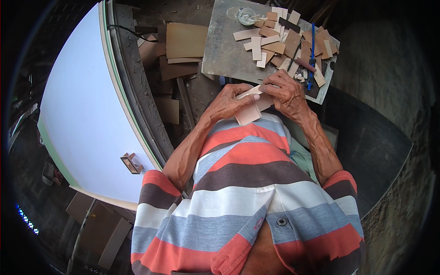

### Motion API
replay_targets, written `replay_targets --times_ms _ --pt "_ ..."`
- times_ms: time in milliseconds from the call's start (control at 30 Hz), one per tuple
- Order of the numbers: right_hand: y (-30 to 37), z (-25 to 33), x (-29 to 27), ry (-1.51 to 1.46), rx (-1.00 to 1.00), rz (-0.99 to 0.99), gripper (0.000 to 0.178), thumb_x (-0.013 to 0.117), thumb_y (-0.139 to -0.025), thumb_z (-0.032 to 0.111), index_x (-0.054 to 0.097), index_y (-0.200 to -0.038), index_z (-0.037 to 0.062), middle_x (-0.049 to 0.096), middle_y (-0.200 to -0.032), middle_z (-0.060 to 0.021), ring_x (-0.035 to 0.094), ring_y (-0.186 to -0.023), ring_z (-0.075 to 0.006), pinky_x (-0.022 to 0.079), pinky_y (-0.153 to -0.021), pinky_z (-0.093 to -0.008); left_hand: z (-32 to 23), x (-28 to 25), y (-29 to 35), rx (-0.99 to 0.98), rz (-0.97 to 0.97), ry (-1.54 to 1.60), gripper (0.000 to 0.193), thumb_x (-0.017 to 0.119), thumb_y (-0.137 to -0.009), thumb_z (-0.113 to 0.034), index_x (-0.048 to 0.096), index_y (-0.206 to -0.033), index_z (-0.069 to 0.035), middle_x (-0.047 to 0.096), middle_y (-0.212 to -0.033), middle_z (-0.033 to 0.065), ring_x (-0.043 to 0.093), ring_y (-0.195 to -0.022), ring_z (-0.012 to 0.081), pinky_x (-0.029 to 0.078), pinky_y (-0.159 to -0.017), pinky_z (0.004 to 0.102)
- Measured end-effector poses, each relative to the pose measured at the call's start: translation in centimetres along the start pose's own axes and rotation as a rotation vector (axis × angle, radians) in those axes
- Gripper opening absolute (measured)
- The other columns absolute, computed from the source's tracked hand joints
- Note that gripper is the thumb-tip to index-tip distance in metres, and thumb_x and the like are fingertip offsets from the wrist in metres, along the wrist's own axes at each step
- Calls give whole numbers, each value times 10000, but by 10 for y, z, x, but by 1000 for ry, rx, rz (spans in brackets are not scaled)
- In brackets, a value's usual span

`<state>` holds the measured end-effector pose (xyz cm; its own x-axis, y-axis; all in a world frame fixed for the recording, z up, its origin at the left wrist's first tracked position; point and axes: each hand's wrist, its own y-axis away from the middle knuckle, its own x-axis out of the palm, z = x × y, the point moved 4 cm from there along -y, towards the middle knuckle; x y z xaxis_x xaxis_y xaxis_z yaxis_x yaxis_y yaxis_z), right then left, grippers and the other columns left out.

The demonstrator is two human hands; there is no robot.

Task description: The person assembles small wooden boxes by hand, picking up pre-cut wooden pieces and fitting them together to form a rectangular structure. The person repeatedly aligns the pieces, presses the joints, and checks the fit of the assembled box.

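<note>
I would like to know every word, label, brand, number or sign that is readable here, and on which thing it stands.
No text is readable here.
Pale, flat, wood-like pieces being held: no lettering visible.
Small brown wooden object on the large white board: any marking is too small to read.
Long narrow blue item: likewise too small.

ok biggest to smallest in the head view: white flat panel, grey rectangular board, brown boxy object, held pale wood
White flat panel
Grey rectangular board
Held pale wood, partly covered
Brown boxy object
</note>
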<state>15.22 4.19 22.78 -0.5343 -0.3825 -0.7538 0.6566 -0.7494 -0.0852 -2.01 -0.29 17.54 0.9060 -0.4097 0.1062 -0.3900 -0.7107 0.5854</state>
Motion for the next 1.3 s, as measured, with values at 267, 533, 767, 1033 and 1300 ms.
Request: replay_targets --times_ms 267,533,767,1033,1300 --pt "-3 -9 7 -37 69 99 140 649 -735 72 705 -857 112 599 -872 -16 583 -877 -231 527 -732 -352 12 -1 -6 -63 26 112 368 611 -874 -295 711 -1061 6 666 -807 38 581 -692 99 480 -641 277" --pt "-6 -13 8 -72 44 129 203 693 -698 46 699 -895 94 603 -896 -43 588 -899 -249 509 -756 -360 26 -3 -10 -64 -5 195 371 531 -936 -289 692 -1088 8 666 -815 50 585 -692 107 476 -639 262" --pt "-4 -16 7 -82 46 134 207 685 -701 49 716 -897 110 599 -892 -40 585 -890 -249 511 -764 -363 23 0 -10 -85 -32 153 379 497 -949 -286 688 -1077 14 678 -843 63 599 -699 128 482 -653 274" --pt "-2 -17 6 -112 66 97 224 643 -685 18 718 -875 108 601 -898 -22 573 -887 -242 512 -783 -355 28 1 -11 -116 14 244 327 552 -922 -254 696 -1077 -4 675 -851 51 595 -710 114 479 -661 269" --pt "7 -17 -13 -155 222 -35 439 694 -667 19 655 -1102 58 607 -1065 -119 560 -1046 -309 466 -929 -392 29 -1 -11 -97 -16 251 311 564 -908 -225 697 -1094 -15 674 -859 37 596 -723 109 479 -662 262"
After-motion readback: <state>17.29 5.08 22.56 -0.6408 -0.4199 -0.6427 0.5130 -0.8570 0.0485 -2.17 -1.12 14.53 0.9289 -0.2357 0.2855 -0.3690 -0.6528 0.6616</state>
